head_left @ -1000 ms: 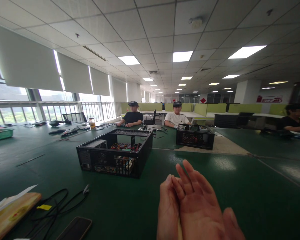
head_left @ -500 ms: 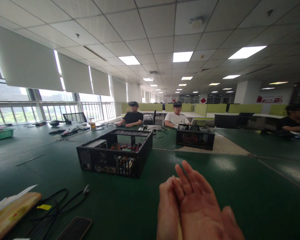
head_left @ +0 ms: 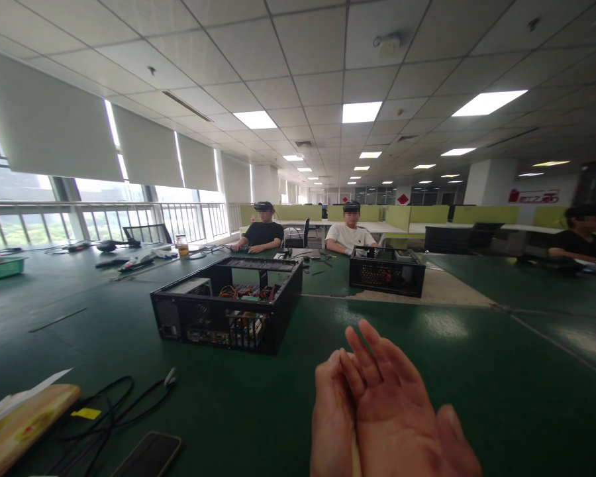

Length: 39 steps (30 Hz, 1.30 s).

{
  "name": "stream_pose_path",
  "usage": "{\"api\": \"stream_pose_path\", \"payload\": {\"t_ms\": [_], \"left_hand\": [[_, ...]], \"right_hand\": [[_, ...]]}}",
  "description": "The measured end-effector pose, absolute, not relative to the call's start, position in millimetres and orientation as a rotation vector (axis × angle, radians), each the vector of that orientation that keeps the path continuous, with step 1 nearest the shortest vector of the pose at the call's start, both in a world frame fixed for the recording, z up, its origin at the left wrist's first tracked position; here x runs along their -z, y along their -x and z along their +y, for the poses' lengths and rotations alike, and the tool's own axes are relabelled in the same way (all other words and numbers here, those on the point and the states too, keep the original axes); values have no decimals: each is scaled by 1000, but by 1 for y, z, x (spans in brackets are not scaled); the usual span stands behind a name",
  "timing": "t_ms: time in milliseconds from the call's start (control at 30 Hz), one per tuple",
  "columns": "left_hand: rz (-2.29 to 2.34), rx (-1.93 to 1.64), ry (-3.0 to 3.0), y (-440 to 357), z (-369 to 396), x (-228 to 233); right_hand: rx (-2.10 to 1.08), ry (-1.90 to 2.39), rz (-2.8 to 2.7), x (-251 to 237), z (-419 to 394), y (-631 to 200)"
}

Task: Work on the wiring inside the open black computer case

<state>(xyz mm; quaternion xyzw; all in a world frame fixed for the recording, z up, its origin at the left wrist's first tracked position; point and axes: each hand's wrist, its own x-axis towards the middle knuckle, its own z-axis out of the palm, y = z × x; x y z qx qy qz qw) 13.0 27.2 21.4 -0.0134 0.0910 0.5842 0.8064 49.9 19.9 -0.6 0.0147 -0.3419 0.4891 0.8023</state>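
Green bench: your left hand (head_left: 334, 417) and right hand (head_left: 397, 411) rest pressed together, fingers open, empty; open computer case (head_left: 227, 303) sits untouched ahead.

A black cable (head_left: 114, 404) coils near the counter's (head_left: 258, 404) near left edge, beside a dark phone (head_left: 148, 456) and a wooden board (head_left: 22, 424). A second black case (head_left: 387, 270) sits farther back, where three people sit at its far side.
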Motion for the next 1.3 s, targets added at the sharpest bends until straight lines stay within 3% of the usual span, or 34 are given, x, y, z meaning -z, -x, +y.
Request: {"api": "stream_pose_path", "payload": {"t_ms": [967, 1300], "left_hand": [[298, -1321, -184, -11, 23, -22], [168, -1219, 111, -13, 26, -27]], "right_hand": [[-1033, 11, -849, 3, 20, -55], [-1052, -4, -846, 2, 19, -56]]}}
